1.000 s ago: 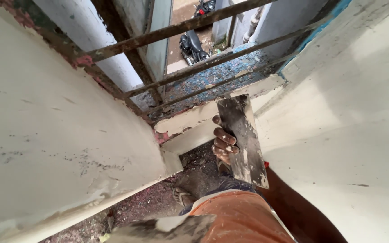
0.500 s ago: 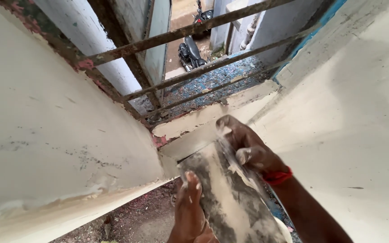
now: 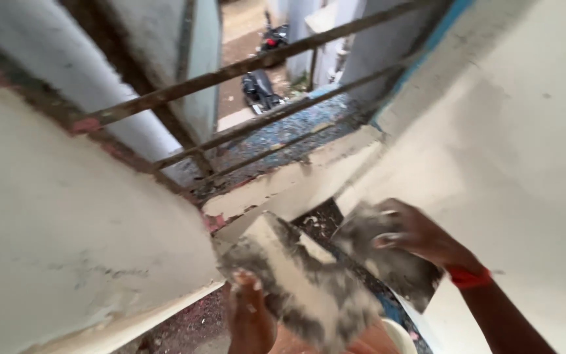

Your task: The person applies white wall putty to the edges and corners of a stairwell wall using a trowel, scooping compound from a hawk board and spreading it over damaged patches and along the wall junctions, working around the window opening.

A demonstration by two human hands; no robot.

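Left hand [image 3: 249, 314]: grasps the putty-loaded board [image 3: 302, 282] from below, near the window sill [image 3: 276, 187]
Right hand [image 3: 420, 233]: grips the smeared trowel blade [image 3: 388, 259], just beside the board
Tip: keep your board level, scoop lightly

A building under plastering or repair, seen at an upper-floor window. Freshly coated pale walls [image 3: 67, 262] flank the opening on both sides, with bare red brick showing at a chipped edge [image 3: 86, 124]. Rusty iron bars [image 3: 230, 69] cross the unglazed window above a rough, patchy sill [image 3: 283, 183]. Far below lie a street and a parked scooter [image 3: 260, 88]. Plaster-smeared boards [image 3: 302, 282] are in hand.
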